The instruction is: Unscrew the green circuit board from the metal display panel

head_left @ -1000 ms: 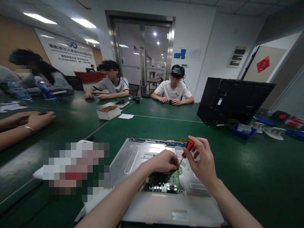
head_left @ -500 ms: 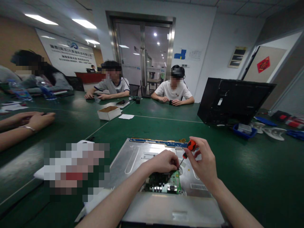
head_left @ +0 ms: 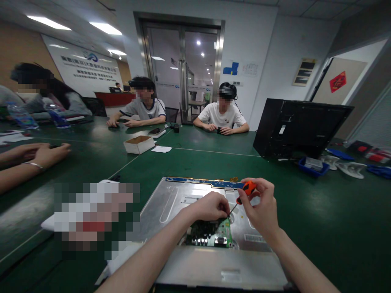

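My right hand (head_left: 262,205) grips the orange and black handle of a screwdriver (head_left: 249,188) between thumb and fingers. Its thin shaft slants down and left to the upper right corner of a green circuit board (head_left: 226,232). Right by the tip, my left hand (head_left: 213,206) has its fingers pinched together; what they hold, if anything, is hidden. The board is on the silver metal back of a flat display panel (head_left: 171,205), and my left hand and its shadow cover part of it. A blue circuit strip (head_left: 195,182) runs along the panel's far edge.
A black monitor housing (head_left: 299,128) stands at the right, beside a blue tray (head_left: 313,167) with parts. An open box (head_left: 139,145) and white paper (head_left: 161,149) lie farther off. Another person's hands (head_left: 45,154) rest at the left. Two people sit across the green table (head_left: 195,162).
The screwdriver handle has tilted slightly to the right and my right fingers have shifted around it. The tip stays at the board's corner. My left hand has barely moved.
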The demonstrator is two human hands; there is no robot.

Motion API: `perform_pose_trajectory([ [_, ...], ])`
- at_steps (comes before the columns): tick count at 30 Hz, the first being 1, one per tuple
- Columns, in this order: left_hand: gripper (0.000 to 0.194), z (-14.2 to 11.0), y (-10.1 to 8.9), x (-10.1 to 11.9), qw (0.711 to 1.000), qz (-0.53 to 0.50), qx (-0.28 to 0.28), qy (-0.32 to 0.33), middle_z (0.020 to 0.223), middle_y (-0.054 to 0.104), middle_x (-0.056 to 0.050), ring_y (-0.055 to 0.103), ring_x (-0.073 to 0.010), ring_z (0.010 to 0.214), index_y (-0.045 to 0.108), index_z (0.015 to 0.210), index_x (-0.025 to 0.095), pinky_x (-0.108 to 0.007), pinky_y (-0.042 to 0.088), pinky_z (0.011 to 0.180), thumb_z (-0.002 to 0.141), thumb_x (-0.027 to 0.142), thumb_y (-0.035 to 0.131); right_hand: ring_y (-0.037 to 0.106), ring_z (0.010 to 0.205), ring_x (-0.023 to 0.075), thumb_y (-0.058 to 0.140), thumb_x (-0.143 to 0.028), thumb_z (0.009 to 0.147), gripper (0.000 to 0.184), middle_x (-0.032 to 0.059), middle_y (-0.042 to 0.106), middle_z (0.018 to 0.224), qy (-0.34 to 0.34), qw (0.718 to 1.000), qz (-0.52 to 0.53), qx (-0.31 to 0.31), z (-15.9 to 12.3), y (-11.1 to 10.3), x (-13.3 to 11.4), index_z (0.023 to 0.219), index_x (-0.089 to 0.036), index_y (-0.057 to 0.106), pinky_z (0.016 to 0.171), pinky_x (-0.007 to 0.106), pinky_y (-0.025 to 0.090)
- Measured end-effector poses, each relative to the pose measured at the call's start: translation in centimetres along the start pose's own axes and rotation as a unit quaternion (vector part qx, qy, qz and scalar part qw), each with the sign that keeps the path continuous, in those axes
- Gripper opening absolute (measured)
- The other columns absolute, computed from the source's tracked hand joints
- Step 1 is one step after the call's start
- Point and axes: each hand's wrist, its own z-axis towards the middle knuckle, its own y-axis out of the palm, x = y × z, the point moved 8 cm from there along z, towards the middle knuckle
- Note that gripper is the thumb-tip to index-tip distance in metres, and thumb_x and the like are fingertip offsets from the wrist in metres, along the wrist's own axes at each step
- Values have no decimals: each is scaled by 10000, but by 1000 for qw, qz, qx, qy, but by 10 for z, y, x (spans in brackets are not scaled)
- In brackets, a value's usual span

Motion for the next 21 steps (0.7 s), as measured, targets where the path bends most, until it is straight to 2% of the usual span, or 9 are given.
perform_pose_trajectory([
  [4, 165, 0, 0, 1, 1000, 1, -1, 3, 726, 716, 0, 605, -150, 672, 825, 858, 164, -223, 443, 647, 769, 90, 707, 682, 566, 133, 610, -367, 1074, 252, 60, 769, 1052, -4, 1000, 8, -26, 1, 4, -1, 1258, -263, 473, 460, 236, 560],
  [7, 152, 0, 1, 0, 1000, 0, -2, 0, 724, 714, 0, 610, -151, 673, 820, 844, 163, -226, 441, 647, 770, 94, 706, 732, 704, 168, 578, -335, 1088, 221, 81, 725, 1099, -18, 999, 2, -29, 3, 3, -4, 1288, -261, 520, 547, 283, 626],
  [11, 144, 0, 1, 0, 1000, 0, -2, -4, 730, 714, -2, 613, -157, 683, 816, 818, 161, -237, 445, 672, 760, 89, 705, 744, 796, 198, 495, -283, 1111, 224, 97, 706, 1120, -26, 999, -11, -32, 4, 4, -7, 1323, -267, 567, 583, 309, 633],
  [14, 154, 0, 1, 0, 1000, -2, -2, -6, 736, 717, -4, 617, -161, 690, 817, 815, 159, -241, 452, 690, 750, 80, 702, 732, 720, 190, 483, -301, 1117, 247, 75, 735, 1035, -17, 999, -14, -39, 2, 5, -4, 1350, -260, 553, 558, 295, 610],
  [17, 160, 0, 1, 0, 1000, -4, -3, -7, 737, 720, -1, 610, -157, 681, 819, 828, 164, -237, 460, 694, 755, 86, 701, 681, 588, 162, 604, -435, 1077, 286, 41, 734, 944, 2, 1000, -17, -25, 0, 4, 2, 1283, -245, 550, 509, 281, 583],
  [19, 159, 0, 1, 0, 1000, -5, -4, -7, 740, 724, -2, 610, -156, 681, 819, 831, 166, -237, 464, 698, 757, 88, 702, 670, 571, 155, 659, -504, 1040, 337, 36, 726, 940, 16, 1000, -15, -12, -1, 1, 5, 1225, -246, 545, 489, 272, 576],
  [21, 156, 0, 1, 0, 1000, -6, -5, -8, 742, 726, -3, 612, -156, 682, 817, 827, 164, -239, 465, 702, 755, 84, 705, 662, 569, 147, 666, -499, 1037, 324, 32, 711, 951, 19, 1000, -9, -5, 0, 0, 6, 1201, -249, 542, 474, 261, 568],
])
